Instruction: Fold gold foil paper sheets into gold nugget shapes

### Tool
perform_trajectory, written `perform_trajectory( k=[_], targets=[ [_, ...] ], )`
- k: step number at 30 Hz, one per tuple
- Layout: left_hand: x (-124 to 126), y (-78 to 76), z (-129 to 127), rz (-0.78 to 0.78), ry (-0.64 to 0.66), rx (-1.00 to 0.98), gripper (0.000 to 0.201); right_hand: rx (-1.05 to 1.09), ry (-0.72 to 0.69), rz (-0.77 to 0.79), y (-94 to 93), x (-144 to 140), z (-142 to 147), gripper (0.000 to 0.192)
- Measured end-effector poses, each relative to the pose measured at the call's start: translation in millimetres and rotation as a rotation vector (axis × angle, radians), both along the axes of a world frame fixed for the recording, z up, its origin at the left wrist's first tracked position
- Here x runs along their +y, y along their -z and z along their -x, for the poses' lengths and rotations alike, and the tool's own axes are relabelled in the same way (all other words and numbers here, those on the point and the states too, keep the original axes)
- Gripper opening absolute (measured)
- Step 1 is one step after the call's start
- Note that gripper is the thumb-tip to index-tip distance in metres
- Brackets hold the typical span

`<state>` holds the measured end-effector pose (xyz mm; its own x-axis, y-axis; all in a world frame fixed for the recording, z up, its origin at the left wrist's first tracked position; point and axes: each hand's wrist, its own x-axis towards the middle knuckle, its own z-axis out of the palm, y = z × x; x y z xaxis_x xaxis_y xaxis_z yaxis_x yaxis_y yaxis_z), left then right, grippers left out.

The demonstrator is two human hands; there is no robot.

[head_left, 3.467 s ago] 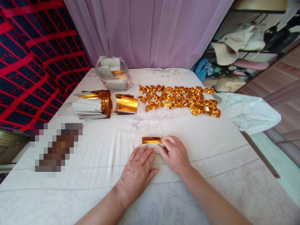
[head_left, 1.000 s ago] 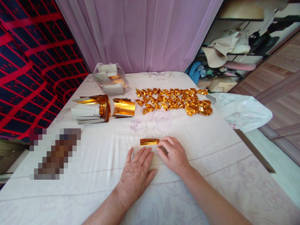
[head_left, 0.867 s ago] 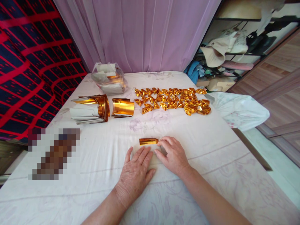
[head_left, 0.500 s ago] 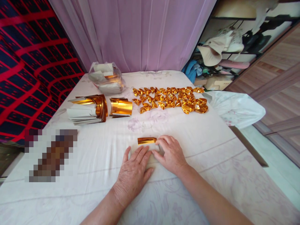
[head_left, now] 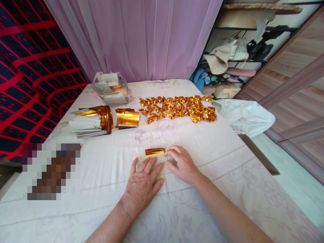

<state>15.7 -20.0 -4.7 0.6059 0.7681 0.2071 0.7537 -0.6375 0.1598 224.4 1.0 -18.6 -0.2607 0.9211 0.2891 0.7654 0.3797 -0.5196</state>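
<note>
A small sheet of gold foil paper, white side up with its far edge rolled over to show gold, lies on the white cloth. My left hand rests flat, fingers spread, pressing the sheet's near part. My right hand touches the rolled edge's right end with its fingertips. Farther back lie several folded gold ingot shapes in rows.
At the back left stand a stack of foil sheets, a smaller curled gold bundle and a clear plastic bag of sheets. A white plastic bag lies at the right edge. A blurred patch covers the near left.
My hands and the sheet keep almost the same pose. The view has swung slightly, so everything sits a little further left in the picture.
</note>
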Motion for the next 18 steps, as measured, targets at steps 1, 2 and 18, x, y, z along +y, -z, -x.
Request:
perform_trajectory(
  k=[1,2,18],
  targets=[
    [0,-0.3,0,-0.002,-0.002,0.003,0.041,-0.009,0.004,-0.009,0.3,-1,1,0.027],
    [1,-0.5,0,-0.005,-0.001,0.005,0.041,-0.017,0.008,-0.017,0.5,-1,1,0.028],
    [1,2.0,44,-0.059,0.034,0.05,0.043,-0.031,0.022,-0.074,6.3,1,1,0.027]
  ],
)
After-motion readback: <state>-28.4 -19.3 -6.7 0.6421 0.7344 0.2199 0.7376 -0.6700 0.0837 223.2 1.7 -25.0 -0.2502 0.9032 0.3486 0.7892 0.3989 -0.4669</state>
